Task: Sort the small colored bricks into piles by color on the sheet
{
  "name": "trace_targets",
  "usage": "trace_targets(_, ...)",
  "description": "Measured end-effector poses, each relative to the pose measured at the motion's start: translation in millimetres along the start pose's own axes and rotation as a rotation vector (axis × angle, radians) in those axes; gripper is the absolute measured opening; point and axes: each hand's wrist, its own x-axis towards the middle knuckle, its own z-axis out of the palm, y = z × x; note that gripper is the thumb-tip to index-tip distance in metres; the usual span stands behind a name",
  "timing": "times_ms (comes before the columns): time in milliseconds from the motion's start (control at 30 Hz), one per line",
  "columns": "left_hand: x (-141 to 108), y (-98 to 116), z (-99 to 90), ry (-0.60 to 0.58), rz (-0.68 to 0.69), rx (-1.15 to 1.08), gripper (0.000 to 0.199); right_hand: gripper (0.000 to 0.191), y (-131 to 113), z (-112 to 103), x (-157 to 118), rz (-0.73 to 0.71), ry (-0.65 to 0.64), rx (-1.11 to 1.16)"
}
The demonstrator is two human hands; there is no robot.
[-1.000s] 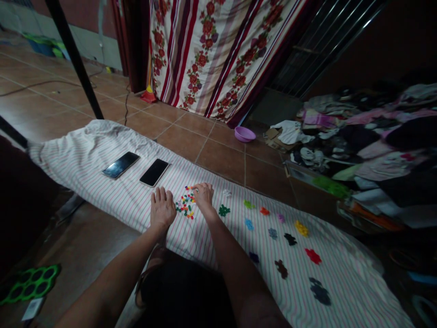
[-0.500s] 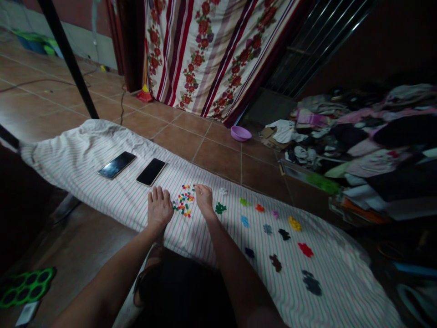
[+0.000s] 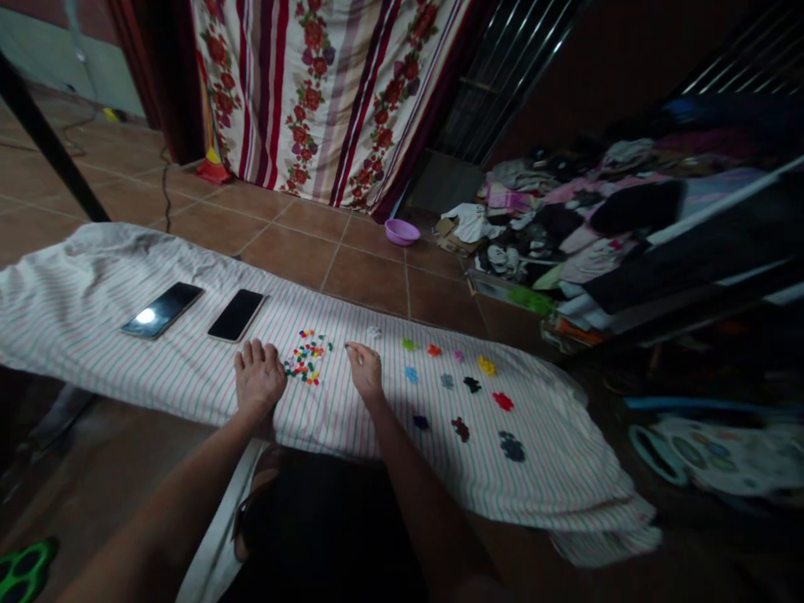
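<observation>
A mixed scatter of small coloured pieces (image 3: 306, 358) lies on the striped cloth (image 3: 314, 419). My left hand (image 3: 259, 374) rests flat at the left edge of this scatter, fingers spread. To its right, my right hand (image 3: 365, 368) is raised over the cloth with thumb and forefinger pinched on a tiny dark piece (image 3: 347, 346). Single-colour piles spread rightward: white (image 3: 374, 332), light green (image 3: 409, 344), light blue (image 3: 411, 374), black (image 3: 471, 384), yellow (image 3: 486, 365), red (image 3: 503, 401) and others. The dark green pile is hidden by my right hand.
Two phones, one (image 3: 163, 310) at the left and one (image 3: 237, 316) nearer my left hand, lie on the cloth. Beyond are a purple basin (image 3: 402, 232) on the tiled floor, a flowered curtain (image 3: 314, 100) and heaped clothes (image 3: 553, 218).
The view has swung right, so things appear further left. My right hand has moved right, away from the mixed pieces, with its pinch kept. My left hand stays beside them.
</observation>
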Motion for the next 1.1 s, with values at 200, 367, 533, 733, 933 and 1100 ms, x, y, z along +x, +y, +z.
trace_targets(200,0,1,-7.6,-0.025,0.016,-0.003,0.039,0.027,15,-34,-29,0.070,0.128,-0.017)
trace_targets(367,0,1,-10.7,-0.022,0.032,0.036,0.038,0.026,25,-68,-47,0.138,0.195,-0.016)
trace_targets(533,0,0,-6.7,0.004,0.033,0.070,0.039,0.027,28,-104,-61,0.168,0.265,-0.015)
trace_targets(733,-1,1,-5.6,0.004,0.020,0.065,0.038,0.028,37,-143,-79,0.288,0.326,-0.077)
trace_targets(933,-1,3,-12.8,-0.014,0.018,0.054,0.038,0.034,69,-175,-108,0.352,0.361,-0.098)
trace_targets(1100,-2,4,-17.7,-0.028,0.027,0.061,0.039,0.039,88,-202,-132,0.445,0.450,-0.140)
